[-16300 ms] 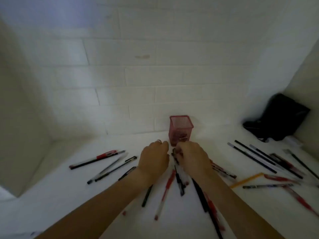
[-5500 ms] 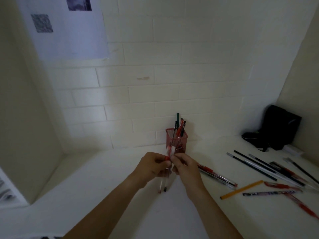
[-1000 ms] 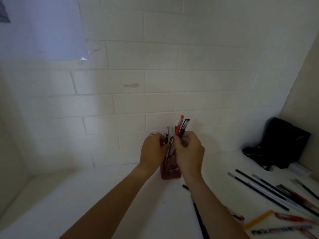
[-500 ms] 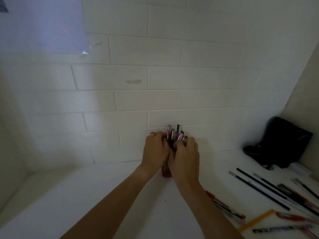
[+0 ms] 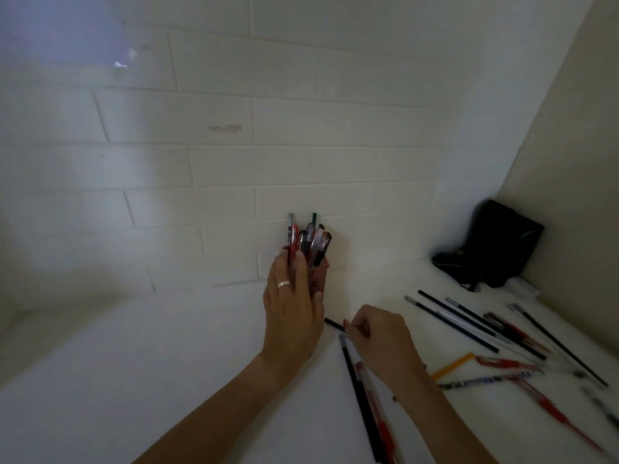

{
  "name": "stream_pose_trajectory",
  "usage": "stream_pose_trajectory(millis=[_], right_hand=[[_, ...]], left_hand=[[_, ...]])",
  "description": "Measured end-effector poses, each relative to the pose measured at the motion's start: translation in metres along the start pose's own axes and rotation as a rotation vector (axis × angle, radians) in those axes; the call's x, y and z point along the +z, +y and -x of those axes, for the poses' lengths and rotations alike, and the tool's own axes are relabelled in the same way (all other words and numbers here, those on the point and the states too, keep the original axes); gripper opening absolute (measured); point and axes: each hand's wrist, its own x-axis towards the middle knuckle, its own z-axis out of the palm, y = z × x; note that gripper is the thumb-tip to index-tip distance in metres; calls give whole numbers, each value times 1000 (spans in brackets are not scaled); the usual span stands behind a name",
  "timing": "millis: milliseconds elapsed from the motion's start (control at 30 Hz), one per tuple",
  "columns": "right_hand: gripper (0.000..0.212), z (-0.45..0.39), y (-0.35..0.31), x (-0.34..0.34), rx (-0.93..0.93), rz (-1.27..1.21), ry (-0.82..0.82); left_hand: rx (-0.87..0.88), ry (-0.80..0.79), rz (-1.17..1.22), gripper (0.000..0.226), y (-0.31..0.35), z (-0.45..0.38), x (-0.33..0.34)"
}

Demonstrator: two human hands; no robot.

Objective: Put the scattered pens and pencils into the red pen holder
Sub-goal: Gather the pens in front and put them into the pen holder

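The red pen holder (image 5: 321,272) stands by the back wall, mostly hidden behind my left hand (image 5: 292,308), which is wrapped around it. Several pens (image 5: 310,239) stick up out of it. My right hand (image 5: 376,333) is down on the white table to the right of the holder, its fingertips pinched at the top end of a black pen (image 5: 360,396). A red pen (image 5: 376,410) lies beside that one. A short black piece (image 5: 333,323) shows just left of my fingertips.
More pens and pencils (image 5: 475,324) lie scattered on the right of the white table (image 5: 167,380), among them a yellow pencil (image 5: 452,366) and red pens (image 5: 502,362). A black bag (image 5: 495,244) sits in the back right corner. The tiled wall rises right behind the holder.
My right hand has left the holder and dropped to the table onto the pens at the right. My left hand has stayed on the holder. The pens now sit deeper in it.
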Motion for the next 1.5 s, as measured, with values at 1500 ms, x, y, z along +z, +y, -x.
stream_pose_trajectory(millis=[1500], right_hand=[[25, 13, 7, -25, 157, 119, -116]], left_hand=[[207, -849, -97, 44, 50, 35, -44]])
